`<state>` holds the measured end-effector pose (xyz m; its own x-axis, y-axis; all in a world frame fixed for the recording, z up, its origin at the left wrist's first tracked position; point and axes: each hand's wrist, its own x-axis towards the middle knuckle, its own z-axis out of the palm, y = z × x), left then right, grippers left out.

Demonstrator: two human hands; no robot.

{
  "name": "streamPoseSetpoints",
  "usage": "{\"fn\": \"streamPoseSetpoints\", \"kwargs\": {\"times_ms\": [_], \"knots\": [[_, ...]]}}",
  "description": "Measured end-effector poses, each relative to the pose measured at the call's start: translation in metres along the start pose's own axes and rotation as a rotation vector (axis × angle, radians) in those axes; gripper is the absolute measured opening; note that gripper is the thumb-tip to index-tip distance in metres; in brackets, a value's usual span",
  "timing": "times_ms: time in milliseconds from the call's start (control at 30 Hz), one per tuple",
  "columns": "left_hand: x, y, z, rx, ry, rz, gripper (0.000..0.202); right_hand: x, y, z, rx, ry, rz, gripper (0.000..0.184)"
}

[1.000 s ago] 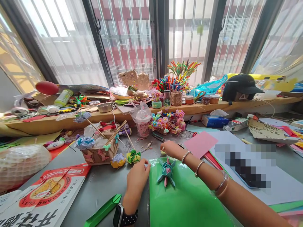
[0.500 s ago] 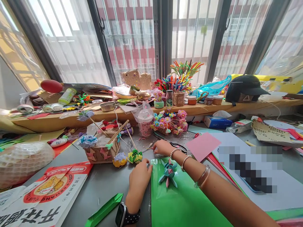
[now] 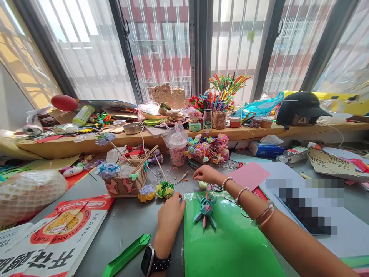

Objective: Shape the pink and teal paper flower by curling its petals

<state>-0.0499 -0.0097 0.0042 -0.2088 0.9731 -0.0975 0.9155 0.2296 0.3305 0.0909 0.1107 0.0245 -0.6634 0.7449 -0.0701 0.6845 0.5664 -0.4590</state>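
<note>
Head-worn view across a worktable (image 3: 129, 221) toward windows (image 3: 161, 46)

A single camera, worn on the person's head, is facing forward and downward from the near side of the worktable. It is showing the left hand (image 3: 170, 215) and the right hand (image 3: 210, 175) at close range, in the lower centre of the frame. A wooden ledge (image 3: 57, 149) is crossing farther off at mid-height, and the windows are filling the top, farthest away.

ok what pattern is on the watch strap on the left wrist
The watch strap is black with small white dots, best seen in the head view.
</note>
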Motion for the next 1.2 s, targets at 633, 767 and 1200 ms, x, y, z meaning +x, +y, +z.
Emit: {"fn": "streamPoseSetpoints", "kwargs": {"times_ms": [633, 767, 1200], "knots": [[0.011, 0.004, -0.039, 0.002, 0.212, -0.035, 0.024, -0.137, 0.011, 0.036, 0.401, 0.640, 0.145, 0.036], [0.038, 0.000, -0.045, 0.108, 0.252, -0.023, 0.023, -0.145, 0.017, 0.040, 0.500, 0.679, 0.168, 0.039], [0.121, -0.023, -0.072, 0.332, 0.167, -0.017, 0.030, -0.144, 0.010, 0.053, 0.521, 0.681, 0.154, 0.036]]}}
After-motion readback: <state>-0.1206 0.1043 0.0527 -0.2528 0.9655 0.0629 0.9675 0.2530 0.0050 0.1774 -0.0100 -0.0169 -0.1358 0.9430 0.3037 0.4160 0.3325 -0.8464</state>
